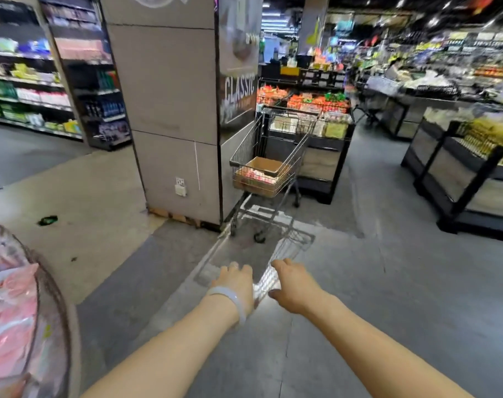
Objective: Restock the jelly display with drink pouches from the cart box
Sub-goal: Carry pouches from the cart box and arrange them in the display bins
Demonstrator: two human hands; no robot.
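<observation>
While both hands, left hand [235,280] and right hand [293,285], reached forward empty with loosely curled fingers, the cardboard box [260,176] sat in the shopping cart [276,156], well ahead.

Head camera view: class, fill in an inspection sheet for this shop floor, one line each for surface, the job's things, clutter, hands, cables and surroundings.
Surface: grey floor with a paler beige patch to the left.
Job's things: shopping cart parked beside the pillar, holding an open cardboard box with pinkish packs inside; a round bin of pink packets at the left edge.
Clutter: small green scrap on the floor.
Hands: left hand and right hand both stretched forward, holding nothing, well short of the cart; a pale bangle on the left wrist.
Cables: nothing seen.
Surroundings: stocked shelves at left, produce stands at right; image blurred.
</observation>
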